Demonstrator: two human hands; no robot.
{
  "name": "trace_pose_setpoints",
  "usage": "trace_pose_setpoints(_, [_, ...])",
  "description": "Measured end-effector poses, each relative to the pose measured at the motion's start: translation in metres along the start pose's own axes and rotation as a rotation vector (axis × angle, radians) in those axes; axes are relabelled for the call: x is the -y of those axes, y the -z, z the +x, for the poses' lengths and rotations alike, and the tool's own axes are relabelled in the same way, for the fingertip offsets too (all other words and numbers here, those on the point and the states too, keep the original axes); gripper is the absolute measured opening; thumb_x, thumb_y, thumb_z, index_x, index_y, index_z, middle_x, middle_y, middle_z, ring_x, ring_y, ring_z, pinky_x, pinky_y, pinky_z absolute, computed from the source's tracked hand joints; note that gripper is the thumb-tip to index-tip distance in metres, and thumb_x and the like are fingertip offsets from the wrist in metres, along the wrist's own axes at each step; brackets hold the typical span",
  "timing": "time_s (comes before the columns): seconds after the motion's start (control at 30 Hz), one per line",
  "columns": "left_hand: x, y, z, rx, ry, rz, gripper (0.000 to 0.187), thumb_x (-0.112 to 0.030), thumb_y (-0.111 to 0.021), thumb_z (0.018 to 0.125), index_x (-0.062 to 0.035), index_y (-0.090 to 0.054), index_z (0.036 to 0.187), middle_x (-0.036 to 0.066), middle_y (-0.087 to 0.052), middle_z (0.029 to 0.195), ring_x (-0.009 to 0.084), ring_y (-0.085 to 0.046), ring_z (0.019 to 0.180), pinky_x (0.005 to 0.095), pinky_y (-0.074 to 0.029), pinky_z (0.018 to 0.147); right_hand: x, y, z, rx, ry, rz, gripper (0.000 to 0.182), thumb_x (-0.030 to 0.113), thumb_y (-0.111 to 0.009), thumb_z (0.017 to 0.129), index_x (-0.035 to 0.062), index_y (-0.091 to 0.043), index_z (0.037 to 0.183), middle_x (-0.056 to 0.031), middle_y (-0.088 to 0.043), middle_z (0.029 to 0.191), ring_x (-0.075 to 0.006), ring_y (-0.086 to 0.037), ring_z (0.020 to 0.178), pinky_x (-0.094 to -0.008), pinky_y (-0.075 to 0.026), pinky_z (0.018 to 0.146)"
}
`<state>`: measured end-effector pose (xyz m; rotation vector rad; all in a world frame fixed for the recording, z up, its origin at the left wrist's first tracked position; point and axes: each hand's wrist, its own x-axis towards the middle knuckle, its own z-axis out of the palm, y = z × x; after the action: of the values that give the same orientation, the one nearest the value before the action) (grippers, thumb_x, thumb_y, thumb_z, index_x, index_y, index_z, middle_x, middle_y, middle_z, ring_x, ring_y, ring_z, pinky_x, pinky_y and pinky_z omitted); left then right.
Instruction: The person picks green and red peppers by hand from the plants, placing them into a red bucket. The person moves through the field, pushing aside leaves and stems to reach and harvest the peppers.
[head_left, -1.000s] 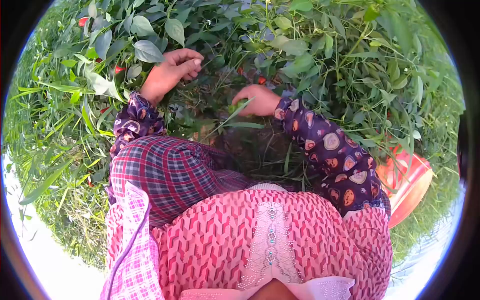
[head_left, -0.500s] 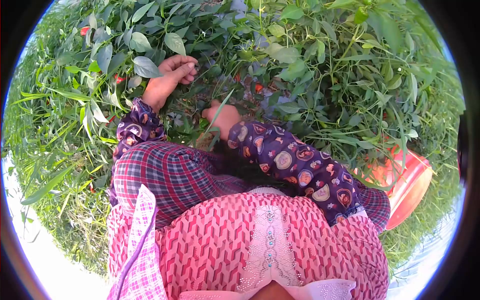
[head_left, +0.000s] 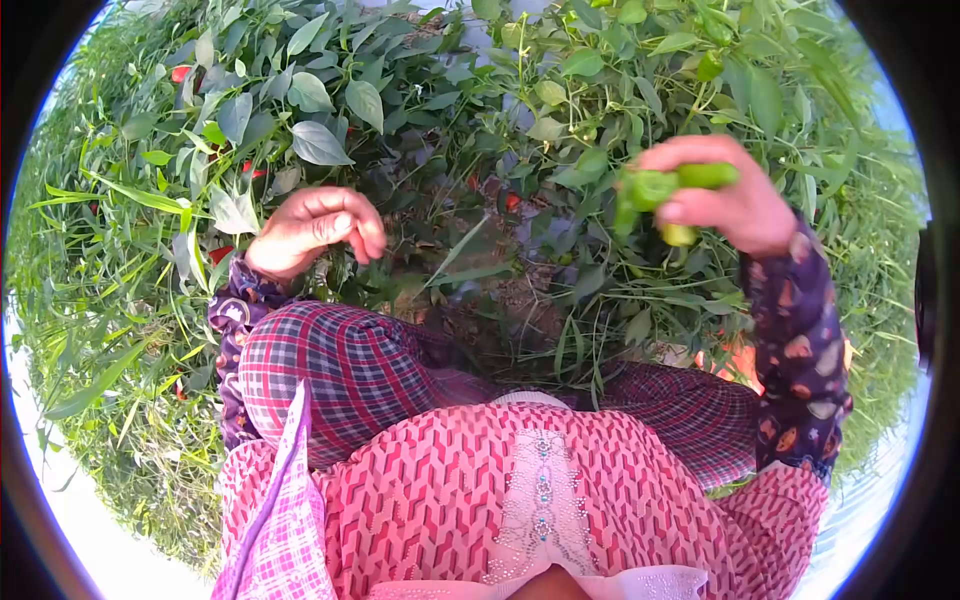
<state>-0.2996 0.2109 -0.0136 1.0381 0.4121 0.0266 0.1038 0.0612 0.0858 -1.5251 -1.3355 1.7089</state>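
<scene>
My right hand is raised at the right, its fingers and thumb wrapped round several green peppers. One pepper lies across the palm side and another hangs below the thumb. At the left, my left hand hovers by the leaves with its fingers curled and slightly blurred; nothing shows between them. Red peppers hang low among the plants between my hands, and another red pepper is beside my left wrist.
Leafy pepper plants fill the view ahead and to both sides. Grass blades rise between my knees. An orange-red bucket is partly hidden behind my right forearm.
My right hand has moved from low among the plants up and to the right, and now shows green peppers. My left hand has drawn back down and slightly left.
</scene>
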Motion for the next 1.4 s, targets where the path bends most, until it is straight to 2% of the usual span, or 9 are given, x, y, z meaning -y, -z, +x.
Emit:
trace_pose_setpoints(0.1, [0.008,-0.008,-0.031,0.029,-0.005,0.029,0.031,-0.028,-0.055,0.096,0.0023,-0.061,0.096,0.010,-0.063,0.087,0.0180,-0.061,0.080,0.0300,-0.050,0.074,0.015,0.056,-0.137,-0.666,0.026,-0.451,0.027,0.012,-0.063,0.085,0.0031,-0.063,0.111,-0.0099,-0.062,0.117,-0.0147,-0.058,0.102,-0.0275,-0.046,0.087])
trace_pose_setpoints(0.2, [0.030,-0.011,-0.060,-0.256,0.076,-0.039,0.025,-0.021,-0.055,0.096,0.0029,-0.061,0.091,0.009,-0.062,0.086,0.0164,-0.060,0.078,0.0297,-0.049,0.073,-0.020,0.085,-0.285,-1.333,-0.419,-0.845,0.037,0.020,-0.063,0.090,0.0074,-0.060,0.124,-0.0053,-0.064,0.112,-0.0100,-0.058,0.090,-0.0237,-0.046,0.077])
trace_pose_setpoints(0.4, [0.055,-0.009,-0.103,-0.681,0.254,-0.252,0.020,-0.018,-0.054,0.097,0.0010,-0.062,0.095,0.006,-0.062,0.078,0.0097,-0.057,0.065,0.0211,-0.046,0.061,-0.141,0.072,-0.452,-0.946,-1.300,-0.843,0.032,0.025,-0.067,0.085,0.0024,-0.065,0.107,-0.0088,-0.063,0.071,-0.0130,-0.056,0.064,-0.0330,-0.046,0.060])
trace_pose_setpoints(0.63, [0.074,-0.009,-0.068,-0.923,0.319,-0.042,0.028,-0.028,-0.062,0.092,-0.0025,-0.063,0.105,0.000,-0.060,0.079,0.0041,-0.047,0.060,0.0197,-0.036,0.053,-0.008,0.039,-0.211,-0.954,-0.459,-0.685,0.011,0.008,-0.055,0.090,0.0001,-0.057,0.083,-0.0025,-0.049,0.070,-0.0110,-0.044,0.063,-0.0252,-0.036,0.058])
trace_pose_setpoints(0.77, [0.085,-0.003,-0.056,-1.065,0.210,-0.053,0.022,-0.025,-0.063,0.090,-0.0047,-0.065,0.099,-0.002,-0.059,0.074,0.0051,-0.048,0.062,0.0195,-0.037,0.057,0.017,-0.049,-0.019,-0.243,0.408,-0.896,0.011,0.006,-0.064,0.079,0.0032,-0.061,0.090,-0.0086,-0.062,0.084,-0.0268,-0.060,0.076,-0.0326,-0.048,0.067])
trace_pose_setpoints(0.9, [0.090,-0.004,-0.055,-1.103,0.124,-0.226,0.012,-0.018,-0.063,0.090,-0.0063,-0.065,0.089,-0.003,-0.056,0.068,0.0054,-0.048,0.059,0.0198,-0.037,0.055,-0.046,-0.115,0.125,0.080,0.791,-1.289,0.007,0.013,-0.058,0.074,0.0089,-0.058,0.079,-0.0024,-0.056,0.083,-0.0190,-0.058,0.084,-0.0333,-0.047,0.078])
trace_pose_setpoints(1.0, [0.067,-0.023,-0.066,-1.064,0.183,-0.300,0.014,-0.016,-0.063,0.090,-0.0040,-0.065,0.097,-0.003,-0.057,0.071,0.0052,-0.050,0.062,0.0192,-0.041,0.056,-0.081,-0.097,0.187,-0.220,0.892,-1.425,0.015,0.017,-0.060,0.078,0.0092,-0.060,0.090,-0.0080,-0.060,0.098,-0.0249,-0.055,0.104,-0.0431,-0.038,0.097])
trace_pose_setpoints(1.17, [0.102,-0.023,-0.100,-1.045,0.012,-0.363,0.020,-0.014,-0.060,0.093,-0.0010,-0.066,0.107,0.000,-0.064,0.077,0.0067,-0.055,0.059,0.0209,-0.047,0.056,-0.120,0.012,0.162,-0.138,-0.072,-1.468,0.038,0.042,-0.055,0.086,0.0073,-0.069,0.084,-0.0108,-0.067,0.089,-0.0254,-0.058,0.092,-0.0399,-0.039,0.089])
trace_pose_setpoints(1.4, [0.077,-0.037,-0.068,-1.121,0.123,-0.369,0.013,-0.013,-0.062,0.091,-0.0033,-0.068,0.098,0.003,-0.070,0.086,0.0074,-0.059,0.054,0.0202,-0.048,0.052,-0.058,-0.047,0.174,-0.409,0.416,-1.214,0.017,0.019,-0.056,0.082,0.0071,-0.068,0.083,-0.0104,-0.065,0.085,-0.0293,-0.061,0.090,-0.0420,-0.045,0.084])
